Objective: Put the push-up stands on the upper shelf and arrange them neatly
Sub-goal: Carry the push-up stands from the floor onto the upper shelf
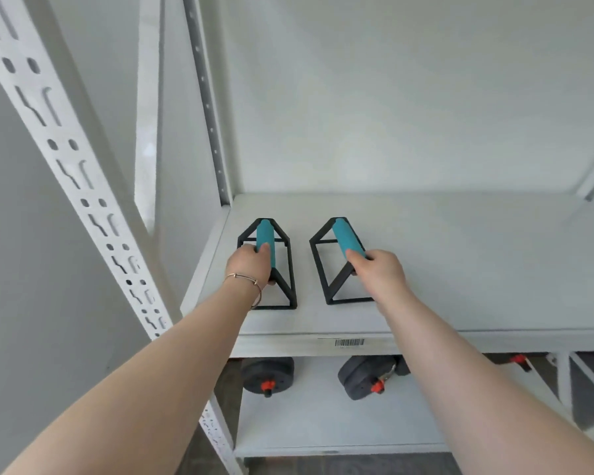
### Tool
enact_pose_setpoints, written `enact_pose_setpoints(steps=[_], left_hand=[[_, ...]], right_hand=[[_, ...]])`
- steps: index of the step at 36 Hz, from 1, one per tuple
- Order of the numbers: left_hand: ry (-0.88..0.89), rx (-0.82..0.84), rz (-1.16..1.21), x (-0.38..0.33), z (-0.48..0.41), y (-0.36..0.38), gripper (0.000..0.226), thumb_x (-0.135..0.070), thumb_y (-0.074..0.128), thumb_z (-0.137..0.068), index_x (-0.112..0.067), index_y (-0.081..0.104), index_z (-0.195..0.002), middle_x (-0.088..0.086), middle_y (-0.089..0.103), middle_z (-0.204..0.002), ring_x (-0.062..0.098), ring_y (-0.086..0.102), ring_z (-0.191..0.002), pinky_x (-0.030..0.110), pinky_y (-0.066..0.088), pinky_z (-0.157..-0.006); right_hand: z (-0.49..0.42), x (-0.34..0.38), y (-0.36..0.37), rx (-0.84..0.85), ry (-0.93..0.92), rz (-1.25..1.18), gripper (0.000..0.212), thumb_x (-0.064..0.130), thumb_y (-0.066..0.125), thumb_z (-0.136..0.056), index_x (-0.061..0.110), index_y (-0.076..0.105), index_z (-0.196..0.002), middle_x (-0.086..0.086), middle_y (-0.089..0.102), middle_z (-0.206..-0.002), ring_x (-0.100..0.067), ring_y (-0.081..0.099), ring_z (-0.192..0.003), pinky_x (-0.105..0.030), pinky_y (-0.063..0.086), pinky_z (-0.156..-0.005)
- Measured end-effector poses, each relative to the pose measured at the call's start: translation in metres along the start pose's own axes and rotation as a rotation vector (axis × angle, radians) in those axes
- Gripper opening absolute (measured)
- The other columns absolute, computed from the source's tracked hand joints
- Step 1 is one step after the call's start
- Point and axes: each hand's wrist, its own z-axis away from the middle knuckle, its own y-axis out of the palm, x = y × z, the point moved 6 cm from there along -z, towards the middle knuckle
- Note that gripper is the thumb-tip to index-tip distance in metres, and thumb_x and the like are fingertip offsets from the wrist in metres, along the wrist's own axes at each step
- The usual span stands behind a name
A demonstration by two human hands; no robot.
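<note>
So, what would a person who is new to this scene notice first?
First the two push-up stands with teal grips, side by side on the upper shelf: the left hand grips the left stand and the right hand grips the right stand. Below, dark dumbbells with orange parts lie on the lower shelf.

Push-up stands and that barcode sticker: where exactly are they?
Left stand (265,231): head view, on its teal grip.
Right stand (344,235): head view, on its teal grip.
Barcode sticker (349,343): head view, middle of the label on the shelf's front edge.
</note>
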Motion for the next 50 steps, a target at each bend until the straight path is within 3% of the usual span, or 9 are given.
enact_pose_setpoints(steps=[8, 10, 13, 15, 18, 20, 32, 41, 50], left_hand=[[-0.015, -0.019, 0.022, 0.004, -0.009, 0.005, 0.034, -0.031, 0.036, -0.097, -0.013, 0.055, -0.076, 0.005, 0.06, -0.063, 0.009, 0.058, -0.037, 0.028, 0.035, -0.046], [-0.005, -0.066, -0.02, 0.003, -0.006, 0.001, 0.035, -0.03, 0.037, -0.097, -0.011, 0.053, -0.072, 0.003, 0.056, -0.061, 0.016, 0.059, -0.047, 0.027, 0.038, -0.049], [0.03, -0.18, -0.118, 0.002, 0.006, -0.001, 0.033, -0.03, 0.038, -0.096, -0.008, 0.058, -0.111, 0.011, 0.065, -0.095, 0.031, 0.06, -0.087, 0.033, 0.045, -0.068], [0.096, -0.258, -0.235, 0.0, 0.025, 0.007, 0.045, -0.03, 0.04, -0.096, -0.009, 0.042, -0.136, 0.013, 0.056, -0.126, 0.034, 0.054, -0.11, 0.041, 0.044, -0.089], [0.271, -0.377, -0.399, -0.01, 0.067, 0.025, 0.055, -0.03, 0.045, -0.094, -0.009, 0.031, -0.143, 0.012, 0.043, -0.144, 0.034, 0.044, -0.127, 0.048, 0.036, -0.105], [0.336, -0.39, -0.491, -0.013, 0.1, 0.045, 0.06, -0.032, 0.045, -0.095, -0.008, 0.026, -0.146, 0.012, 0.033, -0.153, 0.031, 0.032, -0.14, 0.048, 0.026, -0.115], [0.414, -0.188, -0.758, 0.003, 0.297, 0.231, 0.066, -0.039, 0.037, -0.096, -0.01, 0.017, -0.152, 0.006, 0.017, -0.161, 0.021, 0.009, -0.149, 0.044, 0.009, -0.122], [0.206, 0.185, -0.879, 0.118, 0.356, 0.376, 0.07, -0.044, 0.038, -0.097, -0.013, 0.009, -0.153, 0.003, 0.011, -0.162, 0.019, 0.005, -0.15, 0.043, 0.01, -0.121], [-0.034, 0.429, -0.91, 0.327, 0.35, 0.538, 0.074, -0.051, 0.039, -0.096, -0.013, 0.009, -0.152, 0.003, 0.012, -0.162, 0.02, 0.011, -0.149, 0.041, 0.014, -0.121]], right_hand=[[-0.008, -0.018, 0.005, 0.029, -0.029, 0.01, 0.041, 0.041, 0.06, -0.084, 0.001, 0.065, -0.08, -0.006, 0.059, -0.069, -0.019, 0.045, -0.058, -0.03, 0.032, -0.053], [-0.007, -0.017, 0.005, 0.035, -0.069, 0.048, 0.041, 0.044, 0.06, -0.085, 0.004, 0.063, -0.079, -0.002, 0.056, -0.067, -0.02, 0.047, -0.06, -0.029, 0.033, -0.052], [0.001, -0.017, -0.001, 0.021, -0.155, 0.084, 0.034, 0.046, 0.059, -0.087, 0.012, 0.058, -0.087, 0.001, 0.058, -0.074, -0.023, 0.054, -0.07, -0.027, 0.035, -0.053], [0.01, -0.022, -0.01, 0.007, -0.25, 0.077, 0.033, 0.045, 0.06, -0.087, 0.013, 0.055, -0.091, -0.001, 0.059, -0.084, -0.024, 0.054, -0.081, -0.029, 0.039, -0.063], [0.025, -0.041, -0.025, 0.021, -0.352, 0.123, 0.054, 0.044, 0.058, -0.091, 0.014, 0.049, -0.135, -0.006, 0.056, -0.13, -0.024, 0.045, -0.124, -0.032, 0.037, -0.099], [0.038, -0.059, -0.044, -0.002, -0.414, 0.148, 0.065, 0.042, 0.059, -0.091, 0.013, 0.037, -0.145, -0.007, 0.048, -0.142, -0.025, 0.037, -0.134, -0.033, 0.033, -0.107], [0.114, -0.233, -0.171, -0.057, -0.787, 0.373, 0.061, 0.037, 0.06, -0.091, 0.005, 0.044, -0.141, -0.012, 0.05, -0.141, -0.03, 0.042, -0.133, -0.044, 0.035, -0.112], [0.15, -0.461, -0.181, 0.163, -0.439, 0.536, 0.065, 0.044, 0.059, -0.088, 0.006, 0.045, -0.14, -0.012, 0.052, -0.14, -0.031, 0.048, -0.127, -0.044, 0.042, -0.106], [0.167, -0.703, -0.104, 0.302, -0.164, 0.688, 0.067, 0.047, 0.062, -0.085, 0.004, 0.048, -0.134, -0.014, 0.059, -0.13, -0.031, 0.056, -0.119, -0.048, 0.052, -0.093]])
